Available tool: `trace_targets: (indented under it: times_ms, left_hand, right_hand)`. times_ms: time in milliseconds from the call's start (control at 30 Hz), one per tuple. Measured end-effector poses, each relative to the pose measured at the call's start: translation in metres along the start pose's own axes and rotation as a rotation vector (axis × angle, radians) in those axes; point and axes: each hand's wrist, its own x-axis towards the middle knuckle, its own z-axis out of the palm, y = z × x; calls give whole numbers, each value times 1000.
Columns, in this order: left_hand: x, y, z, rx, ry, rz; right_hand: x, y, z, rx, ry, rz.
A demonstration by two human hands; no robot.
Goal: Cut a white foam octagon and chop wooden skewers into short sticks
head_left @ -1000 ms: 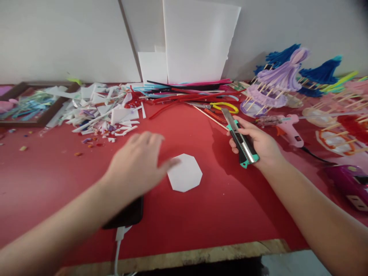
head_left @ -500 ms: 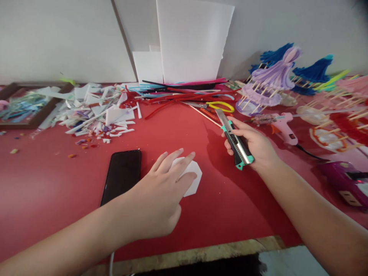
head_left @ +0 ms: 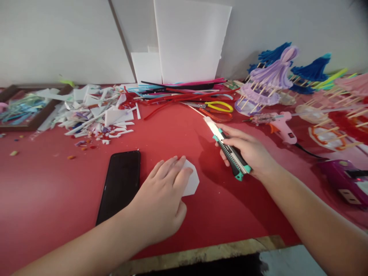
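The right hand is wrapped around a green-and-black utility knife, its metal blade out and apart from the small flat white straight-edged piece. That piece lies on the red tabletop, partly under the left hand; whether those fingers pinch it I cannot tell. Its visible edges look already cut; any further trimming seems not yet begun. A black phone lies left; behind are white scraps, fuzzy coloured stems and white boards against a pale grey wall.
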Motion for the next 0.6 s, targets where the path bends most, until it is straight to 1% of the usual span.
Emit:
trace_targets:
  times_ms: [100,167,233,333,433,600]
  left_hand:
    - [-6,-2,3,25,-24,39]
    - [-7,-4,5,48,-15,61]
    - [-6,-6,8,78,2,81]
    - [-1,-7,10,145,26,115]
    - [2,-8,11,201,49,187]
    - [2,-10,12,269,105,275]
  right_hand:
    - [-22,-1,7,-178,-64,38]
    - [-39,-1,11,-349,-142,32]
    - [-53,0,13,-510,-217,-56]
    - [-67,3,15,-686,-268,-214]
    - [-72,6,15,-773,-286,-277]
    - [-71,7,13,-814,-334,-299]
